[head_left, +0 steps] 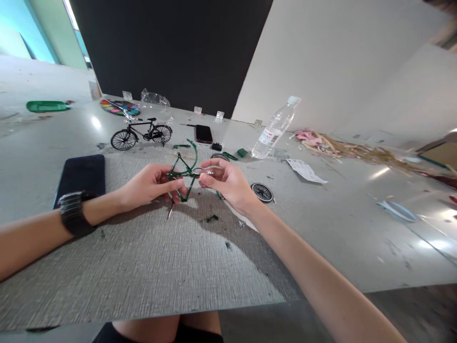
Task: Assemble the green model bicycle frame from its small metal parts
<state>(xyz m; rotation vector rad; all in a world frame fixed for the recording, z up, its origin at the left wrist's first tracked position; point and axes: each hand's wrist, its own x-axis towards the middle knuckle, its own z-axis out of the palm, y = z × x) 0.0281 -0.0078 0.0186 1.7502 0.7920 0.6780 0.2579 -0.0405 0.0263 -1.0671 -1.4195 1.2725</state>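
Above the desk (332,228), holds a green bicycle frame (185,174) clasped in the left hand (152,184), seemingly to steady it, and pinches a small silvery part (210,172) in the right hand (230,182) close beside it, perhaps for fine control.

Over the mat (143,281), a bicycle frame (182,175) sits between the left hand (153,185) and the right hand (230,183). Behind it to the left is a model bicycle (146,136), with a paint palette (119,106) farther back and a tray (46,106) at far left. A smartphone (203,134) lies behind the frame; right of that is a water bottle (274,131), with a paper sheet (306,171) nearer and rightward (a loose wheel (262,192) lies beside the right hand).
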